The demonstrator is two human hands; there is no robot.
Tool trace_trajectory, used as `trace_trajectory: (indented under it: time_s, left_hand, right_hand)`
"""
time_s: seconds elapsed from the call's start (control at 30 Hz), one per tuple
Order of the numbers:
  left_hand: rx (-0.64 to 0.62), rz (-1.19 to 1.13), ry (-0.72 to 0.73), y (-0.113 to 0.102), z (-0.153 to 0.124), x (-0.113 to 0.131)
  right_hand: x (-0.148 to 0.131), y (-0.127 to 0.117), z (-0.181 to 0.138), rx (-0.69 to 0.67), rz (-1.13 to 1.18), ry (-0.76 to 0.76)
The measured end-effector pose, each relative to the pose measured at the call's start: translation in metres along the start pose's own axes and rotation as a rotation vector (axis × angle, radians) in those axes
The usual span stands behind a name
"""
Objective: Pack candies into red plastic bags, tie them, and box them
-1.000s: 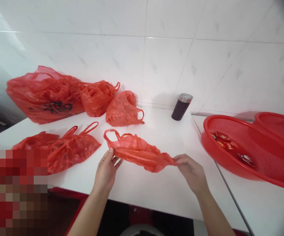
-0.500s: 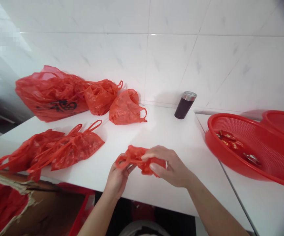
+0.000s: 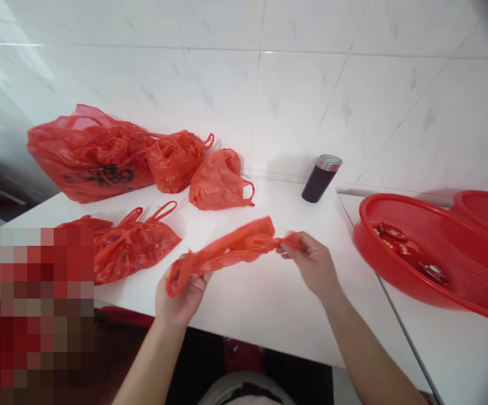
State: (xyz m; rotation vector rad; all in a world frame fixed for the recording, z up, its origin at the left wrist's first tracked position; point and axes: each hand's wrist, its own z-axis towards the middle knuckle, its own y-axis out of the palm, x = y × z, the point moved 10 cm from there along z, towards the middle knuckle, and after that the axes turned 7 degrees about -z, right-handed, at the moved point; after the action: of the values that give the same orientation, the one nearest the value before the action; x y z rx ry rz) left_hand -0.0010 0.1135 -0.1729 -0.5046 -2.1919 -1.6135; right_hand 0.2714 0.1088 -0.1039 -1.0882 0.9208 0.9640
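A thin red plastic bag (image 3: 237, 243) is stretched out between my two hands, above the front of the white table (image 3: 244, 320). My left hand (image 3: 183, 295) is closed around one end, and a loop of the bag hangs over its fingers. At the other end, my right hand (image 3: 311, 261) pinches a bunched part of it. The bag looks flat, with nothing visible inside. Left of my hands lies a filled red bag (image 3: 136, 250), its handles sticking up.
Along the wall stand a large red bag with black writing (image 3: 95, 160) and two smaller red bags (image 3: 171, 163). A dark tumbler (image 3: 320, 179) is behind my right hand. To the right, a red basket (image 3: 395, 287) holds several small red packets. The lower left is pixelated.
My hands have moved apart, the left one to the left and the right one to the right. The crumpled bag has been pulled out lengthwise between them.
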Motion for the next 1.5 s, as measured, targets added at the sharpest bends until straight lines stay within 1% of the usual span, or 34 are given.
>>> trace_trajectory:
  time_s: [0.07, 0.1, 0.17, 0.2, 0.27, 0.3, 0.33, 0.37, 0.4, 0.43, 0.47, 0.5, 0.53, 0.57, 0.6, 0.67, 0.73, 0.8, 0.83, 0.87, 0.9, 0.93, 0.97, 1.0, 1.03, 1.07, 1.1, 1.17, 1.23, 1.3, 1.37, 1.4, 1.47, 1.5]
  left_hand:
    - [0.045, 0.04, 0.052, -0.014, 0.01, 0.014]
    - [0.056, 0.094, 0.059, -0.02, 0.013, 0.018]
    - [0.065, 0.263, 0.121, -0.027, 0.013, 0.029]
    - [0.064, 0.359, 0.218, -0.025, 0.008, 0.041]
    - [0.042, 0.546, 0.563, -0.005, -0.018, 0.074]
    - [0.015, 0.647, 0.767, 0.013, -0.039, 0.087]
    - [-0.033, 0.77, 0.947, 0.034, -0.06, 0.091]
    - [-0.115, 0.925, 1.065, 0.056, -0.077, 0.085]
    - [-0.222, 1.103, 1.114, 0.077, -0.086, 0.067]
    - [-0.337, 1.291, 1.1, 0.091, -0.088, 0.042]
    - [-0.447, 1.468, 1.039, 0.097, -0.083, 0.013]
    - [-0.533, 1.616, 0.96, 0.094, -0.074, -0.015]
    - [-0.564, 1.733, 0.886, 0.085, -0.062, -0.038]
    - [-0.543, 1.819, 0.823, 0.072, -0.047, -0.052]
    - [-0.488, 1.885, 0.787, 0.058, -0.032, -0.059]
    - [-0.358, 1.976, 0.776, 0.036, -0.007, -0.055]
    - [-0.288, 2.029, 0.77, 0.025, 0.008, -0.04]
    - [-0.306, 2.032, 0.701, 0.025, 0.015, -0.028]
    - [-0.332, 2.014, 0.655, 0.029, 0.015, -0.025]
    - [-0.359, 1.986, 0.614, 0.034, 0.013, -0.023]
    - [-0.385, 1.948, 0.588, 0.041, 0.009, -0.023]
    - [-0.418, 1.906, 0.571, 0.049, 0.003, -0.025]
    - [-0.465, 1.859, 0.56, 0.057, -0.004, -0.029]
    - [-0.527, 1.807, 0.549, 0.065, -0.011, -0.034]
    - [-0.596, 1.753, 0.537, 0.072, -0.019, -0.038]
    - [-0.662, 1.707, 0.527, 0.077, -0.026, -0.041]
    - [-0.71, 1.679, 0.524, 0.079, -0.031, -0.041]
    - [-0.73, 1.689, 0.552, 0.074, -0.033, -0.03]
    - [-0.642, 1.775, 0.604, 0.056, -0.023, -0.006]
    - [-0.524, 1.862, 0.625, 0.03, -0.012, 0.018]
    - [-0.487, 1.869, 0.594, 0.008, -0.008, 0.033]
    - [-0.508, 1.841, 0.563, 0.001, -0.01, 0.035]
    - [-0.579, 1.757, 0.488, -0.005, -0.022, 0.031]
    - [-0.605, 1.723, 0.436, -0.005, -0.029, 0.027]
  right_hand:
    - [0.01, -0.026, 0.0, 0.109, 0.066, 0.036]
    - [0.012, -0.034, -0.001, 0.136, 0.078, 0.043]
    - [0.012, -0.042, -0.003, 0.145, 0.078, 0.035]
    - [0.01, -0.042, -0.004, 0.135, 0.083, 0.024]
    - [0.006, -0.037, -0.006, 0.111, 0.13, 0.009]
    - [0.004, -0.032, -0.006, 0.096, 0.174, 0.008]
    - [0.003, -0.025, -0.007, 0.073, 0.224, 0.013]
    - [0.001, -0.016, -0.008, 0.045, 0.271, 0.021]
    - [-0.001, -0.006, -0.009, 0.013, 0.304, 0.033]
    - [-0.002, 0.004, -0.01, -0.018, 0.319, 0.048]
    - [-0.003, 0.013, -0.012, -0.047, 0.319, 0.063]
    - [-0.003, 0.02, -0.013, -0.065, 0.309, 0.077]
    - [-0.003, 0.022, -0.014, -0.066, 0.301, 0.086]
    - [-0.001, 0.019, -0.014, -0.041, 0.3, 0.088]
    - [0.001, 0.01, -0.013, 0.015, 0.309, 0.084]
    - [0.008, -0.024, -0.011, 0.185, 0.332, 0.074]
    - [0.015, -0.06, -0.013, 0.335, 0.298, 0.083]
    - [0.008, -0.085, -0.019, 0.431, 0.153, 0.056]
    - [-0.004, -0.091, -0.024, 0.468, 0.04, -0.001]
    - [-0.023, -0.089, -0.03, 0.487, -0.094, -0.094]
    - [-0.045, -0.078, -0.037, 0.466, -0.243, -0.216]
    - [-0.065, -0.057, -0.043, 0.4, -0.395, -0.35]
    - [-0.08, -0.029, -0.048, 0.299, -0.541, -0.47]
    - [-0.086, 0.0, -0.05, 0.179, -0.676, -0.558]
    - [-0.083, 0.025, -0.05, 0.06, -0.795, -0.604]
    - [-0.073, 0.043, -0.045, -0.031, -0.898, -0.607]
    - [-0.058, 0.052, -0.037, -0.094, -0.985, -0.572]
    - [-0.021, 0.048, -0.015, -0.172, -1.115, -0.425]
    - [0.014, 0.023, 0.0, -0.222, -1.184, -0.243]
    - [0.038, -0.008, 0.001, -0.263, -1.169, -0.066]
    - [0.052, -0.029, -0.013, -0.358, -1.012, 0.056]
    - [0.055, -0.033, -0.025, -0.436, -0.884, 0.086]
    - [0.052, -0.037, -0.048, -0.548, -0.604, 0.097]
    - [0.049, -0.043, -0.056, -0.542, -0.498, 0.096]
